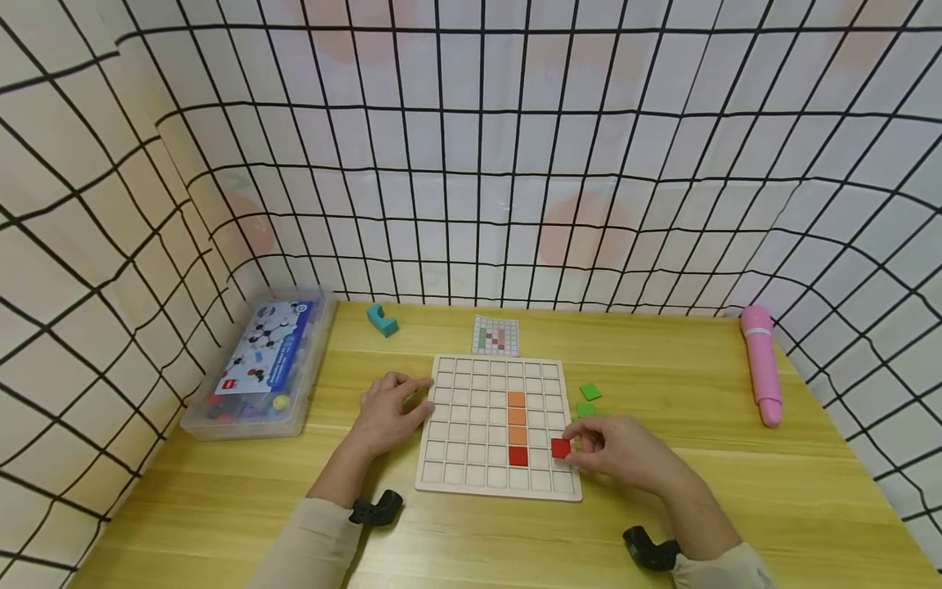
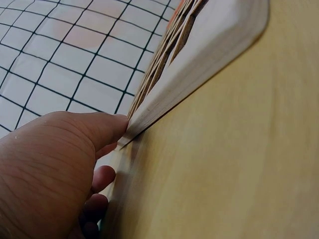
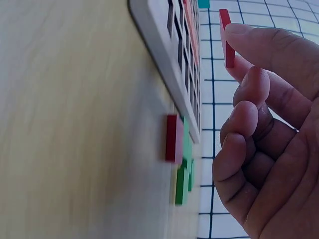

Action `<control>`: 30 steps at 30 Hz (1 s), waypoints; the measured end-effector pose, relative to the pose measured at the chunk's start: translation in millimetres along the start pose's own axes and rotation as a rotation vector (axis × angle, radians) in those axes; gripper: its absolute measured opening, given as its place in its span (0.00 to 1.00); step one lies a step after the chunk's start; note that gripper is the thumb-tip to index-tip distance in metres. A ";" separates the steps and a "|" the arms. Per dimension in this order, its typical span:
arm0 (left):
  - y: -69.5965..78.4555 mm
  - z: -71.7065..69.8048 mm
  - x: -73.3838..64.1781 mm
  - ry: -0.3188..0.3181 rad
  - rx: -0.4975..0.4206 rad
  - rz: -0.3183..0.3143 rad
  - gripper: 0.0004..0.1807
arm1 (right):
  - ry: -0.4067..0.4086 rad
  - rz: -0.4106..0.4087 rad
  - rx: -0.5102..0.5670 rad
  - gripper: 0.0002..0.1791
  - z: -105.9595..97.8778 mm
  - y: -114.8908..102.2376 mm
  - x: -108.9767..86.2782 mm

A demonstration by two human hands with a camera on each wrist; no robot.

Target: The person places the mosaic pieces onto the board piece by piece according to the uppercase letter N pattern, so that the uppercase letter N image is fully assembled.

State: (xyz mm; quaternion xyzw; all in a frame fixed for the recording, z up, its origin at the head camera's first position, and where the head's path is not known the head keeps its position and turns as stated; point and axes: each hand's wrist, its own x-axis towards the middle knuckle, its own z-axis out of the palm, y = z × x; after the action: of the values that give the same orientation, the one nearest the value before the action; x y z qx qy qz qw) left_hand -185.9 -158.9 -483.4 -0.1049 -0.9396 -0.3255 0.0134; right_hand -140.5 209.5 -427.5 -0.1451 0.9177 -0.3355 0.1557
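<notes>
A pale wooden grid board [image 1: 500,492] lies flat on the table. Three orange tiles [image 1: 518,417] form a column in it, with a red tile [image 1: 518,456] directly below them. Along the board's left edge, my left hand [image 1: 388,415] touches the wood with thumb and index finger; the thumb [image 2: 107,127] meets its side in the left wrist view. My right hand [image 1: 625,450] pinches another red tile [image 3: 227,42] between thumb and index finger, above the board's right part. Green tiles [image 1: 590,391] and one more red tile [image 3: 174,139] lie beside the board's right edge, partly hidden by this hand.
Behind the board lies a small pattern card [image 1: 495,336] with coloured squares. A turquoise block [image 1: 383,321] is at the back left, near a clear plastic case [image 1: 287,409] of coloured pieces. A pink pen-shaped object [image 1: 761,364] lies far right. Grid-patterned cloth [image 1: 471,164] encloses the table.
</notes>
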 end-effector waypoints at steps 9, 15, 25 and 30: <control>-0.8 0.4 -0.5 0.004 0.001 -0.004 0.24 | -0.002 -0.031 0.003 0.11 10.6 -12.1 15.0; 0.6 -0.3 -1.3 0.005 -0.003 -0.005 0.24 | 0.009 -0.066 -0.012 0.10 20.0 -18.6 24.2; -0.4 -0.4 -1.2 0.005 -0.006 -0.009 0.24 | 0.027 -0.040 -0.031 0.07 35.1 -34.1 39.8; 0.4 -1.4 -2.0 0.012 -0.012 -0.003 0.24 | 0.035 -0.027 -0.038 0.07 41.9 -40.5 45.3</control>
State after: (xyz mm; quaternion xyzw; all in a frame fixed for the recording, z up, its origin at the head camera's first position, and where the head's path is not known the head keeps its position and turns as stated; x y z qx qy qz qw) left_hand -184.0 -159.8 -482.2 -0.1018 -0.9376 -0.3319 0.0182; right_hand -159.1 139.1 -439.7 -0.1545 0.9245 -0.3225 0.1322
